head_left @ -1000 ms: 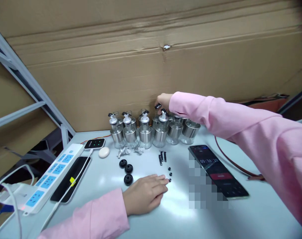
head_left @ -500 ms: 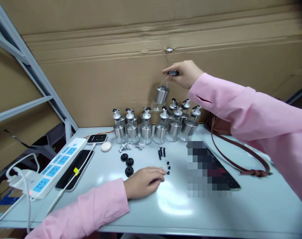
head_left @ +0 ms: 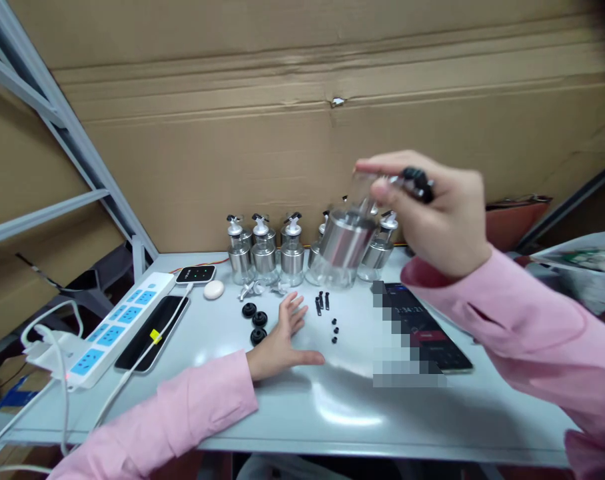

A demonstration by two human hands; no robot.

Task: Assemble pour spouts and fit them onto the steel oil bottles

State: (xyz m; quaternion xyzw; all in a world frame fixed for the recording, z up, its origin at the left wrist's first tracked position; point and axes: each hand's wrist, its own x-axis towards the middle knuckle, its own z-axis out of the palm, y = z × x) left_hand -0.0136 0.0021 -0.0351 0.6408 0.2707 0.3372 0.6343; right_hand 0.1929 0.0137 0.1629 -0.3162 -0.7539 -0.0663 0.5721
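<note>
Low in the centre, the left hand [head_left: 277, 345] is spreading thumb and fingers apart beside black caps [head_left: 259, 319]. Right of centre, the right hand [head_left: 445, 217] is gripping a tilted bottle [head_left: 346, 241] by the neck, above the table [head_left: 407, 430]. Mid-frame, more bottles [head_left: 292, 259] are standing before cardboard [head_left: 207, 160].

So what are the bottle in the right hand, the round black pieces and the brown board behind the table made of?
Bottle: probably clear glass, possibly plastic; it is see-through below its band. The band looks like smooth metal, given its grey sheen.
Black pieces: likely plastic or rubber, dark with small highlights.
Brown board: likely cardboard, matt, with long horizontal creases.
</note>
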